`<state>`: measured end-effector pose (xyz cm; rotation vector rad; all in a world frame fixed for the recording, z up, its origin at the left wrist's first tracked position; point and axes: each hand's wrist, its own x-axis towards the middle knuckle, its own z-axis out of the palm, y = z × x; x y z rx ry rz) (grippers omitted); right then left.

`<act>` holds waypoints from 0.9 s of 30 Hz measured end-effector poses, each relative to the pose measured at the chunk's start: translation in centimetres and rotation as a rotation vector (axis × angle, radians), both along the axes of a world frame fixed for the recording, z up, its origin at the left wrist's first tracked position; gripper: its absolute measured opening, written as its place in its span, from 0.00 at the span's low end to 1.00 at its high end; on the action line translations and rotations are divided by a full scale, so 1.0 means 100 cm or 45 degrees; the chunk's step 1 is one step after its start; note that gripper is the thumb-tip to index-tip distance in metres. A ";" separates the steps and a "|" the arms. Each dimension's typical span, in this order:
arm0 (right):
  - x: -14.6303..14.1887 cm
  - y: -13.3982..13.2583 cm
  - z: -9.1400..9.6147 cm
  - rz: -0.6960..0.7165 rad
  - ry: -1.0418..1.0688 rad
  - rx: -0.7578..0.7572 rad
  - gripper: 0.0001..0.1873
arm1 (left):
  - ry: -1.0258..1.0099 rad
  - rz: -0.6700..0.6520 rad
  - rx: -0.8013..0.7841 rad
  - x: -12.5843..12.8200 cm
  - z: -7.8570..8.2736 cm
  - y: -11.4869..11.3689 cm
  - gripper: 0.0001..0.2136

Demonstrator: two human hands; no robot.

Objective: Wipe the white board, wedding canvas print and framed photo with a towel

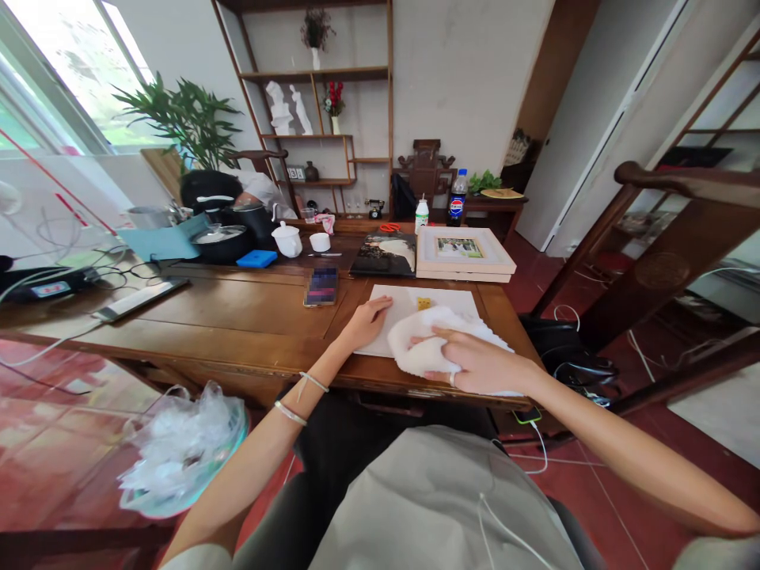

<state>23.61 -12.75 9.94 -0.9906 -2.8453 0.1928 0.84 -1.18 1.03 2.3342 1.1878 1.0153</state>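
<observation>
A white flat panel point(395, 295) lies on the wooden table at its near right part, with a small yellow label point(423, 303) showing on it. My left hand point(366, 321) rests flat along the panel's left edge, fingers stretched out and holding nothing. A bunched white towel point(419, 328) covers the panel's right and lower parts. My right hand point(466, 360) is closed over this towel, pressing it on the panel. The towel's loose end spreads out beneath my right wrist, towards the table's near edge. What lies under the towel is hidden.
Behind the panel are a framed picture point(466, 257) and a dark board point(380, 255). A phone point(321, 286) lies left of it. Cola bottle point(457, 198), white teapot point(288, 240), blue box point(257, 259) and power strip point(142, 299) are farther off. A lined bin point(184, 451) stands on the floor.
</observation>
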 end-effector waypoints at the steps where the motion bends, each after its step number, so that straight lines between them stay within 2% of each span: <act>1: -0.002 0.001 0.002 -0.022 -0.004 -0.020 0.16 | 0.000 0.000 0.002 0.000 0.000 0.000 0.17; 4: -0.009 0.022 0.000 -0.201 -0.048 -0.001 0.21 | 0.007 -0.008 0.011 0.000 0.000 0.000 0.17; 10: -0.016 0.100 -0.011 -0.538 -0.058 0.070 0.22 | -0.001 -0.016 -0.004 0.000 -0.001 0.002 0.17; 13: -0.016 0.126 -0.010 -0.581 -0.059 0.073 0.22 | 0.012 -0.010 -0.009 0.000 -0.001 0.002 0.17; 15: -0.017 0.132 -0.010 -0.564 -0.071 0.082 0.21 | 0.014 -0.013 -0.008 0.000 0.000 0.001 0.18; 18: -0.025 0.118 -0.012 -0.489 -0.113 0.097 0.17 | 0.002 -0.018 -0.004 0.001 0.001 0.001 0.18; 21: -0.039 0.081 -0.019 -0.322 -0.210 0.164 0.09 | -0.003 -0.033 0.006 0.001 0.002 0.000 0.18; 24: -0.052 0.036 -0.025 -0.115 -0.311 0.304 0.10 | 0.016 -0.043 0.013 0.001 0.003 0.000 0.19; 27: -0.058 0.009 -0.027 -0.044 -0.326 0.345 0.12 | 0.021 -0.019 0.030 0.001 0.001 0.001 0.19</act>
